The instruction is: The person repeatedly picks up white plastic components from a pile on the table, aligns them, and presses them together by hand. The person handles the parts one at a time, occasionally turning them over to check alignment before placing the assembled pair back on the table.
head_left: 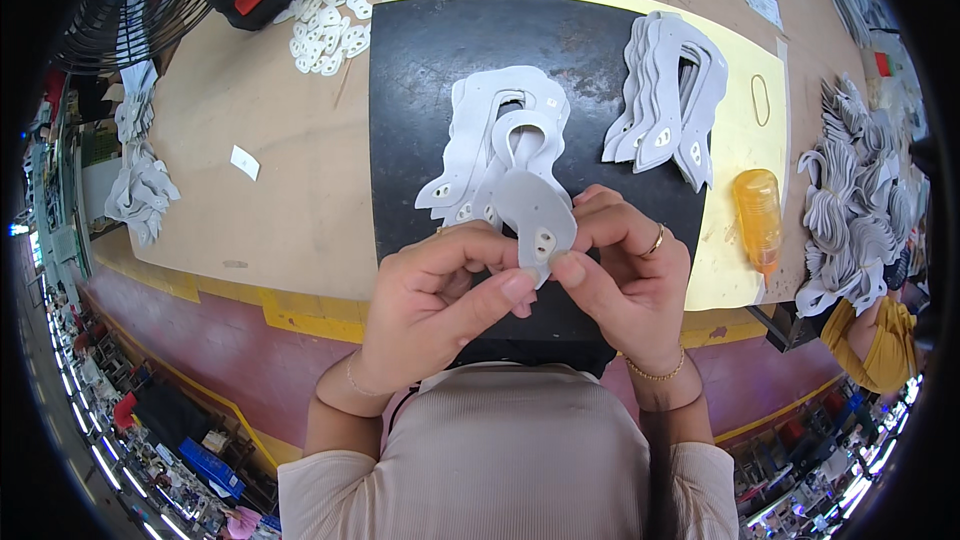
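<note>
Between my two hands is a pale grey shoe upper piece (530, 208), curved, with a small white patch with dark holes at its near end. My left hand (445, 285) pinches that end from the left. My right hand (632, 265) grips its right edge between thumb and fingers. Just beyond it, a stack of similar grey pieces (470, 105) lies on the black mat (415, 50); the held piece covers part of it. Another fanned stack of grey pieces (645, 80) rests at the mat's far right, with white patches at its tips.
Small white patches (330, 25) are heaped at the far left, near a black fan (135, 0). A single white tag (244, 162) lies on the table's left. At right are a yellow sheet (735, 250), an orange bottle (758, 220), a rubber band (761, 100) and bundled grey pieces (850, 200).
</note>
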The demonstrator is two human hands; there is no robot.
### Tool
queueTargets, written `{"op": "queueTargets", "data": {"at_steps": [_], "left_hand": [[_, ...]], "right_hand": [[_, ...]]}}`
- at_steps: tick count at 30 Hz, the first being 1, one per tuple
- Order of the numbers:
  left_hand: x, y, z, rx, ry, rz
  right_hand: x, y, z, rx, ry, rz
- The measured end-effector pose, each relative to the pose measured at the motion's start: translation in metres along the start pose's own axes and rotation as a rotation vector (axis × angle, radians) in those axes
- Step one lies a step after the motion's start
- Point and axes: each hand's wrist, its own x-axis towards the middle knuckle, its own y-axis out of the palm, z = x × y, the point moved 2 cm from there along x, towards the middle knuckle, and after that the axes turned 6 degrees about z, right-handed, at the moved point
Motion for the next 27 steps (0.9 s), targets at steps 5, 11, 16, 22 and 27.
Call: {"op": "queueTargets", "data": {"at_steps": [5,11,16,22,27], "left_hand": [[0.001,0.0,0.001,-0.04,-0.008,0.004],[0.002,-0.001,0.004,0.015,0.032,-0.022],[0.007,-0.001,0.006,0.036,0.032,-0.02],[0.008,0.0,0.002,0.129,0.04,-0.015],[0.014,-0.006,-0.001,0.204,0.136,-0.089]], "right_hand": [[0.001,0.0,0.003,-0.016,-0.036,0.002],[0.0,0.001,0.004,-0.091,-0.085,0.0],[-0.002,0.002,0.0,-0.065,-0.053,-0.043],[-0.003,0.0,-0.002,0.008,0.024,0.006],[-0.005,0.003,0.0,0.458,0.269,0.065]]}}
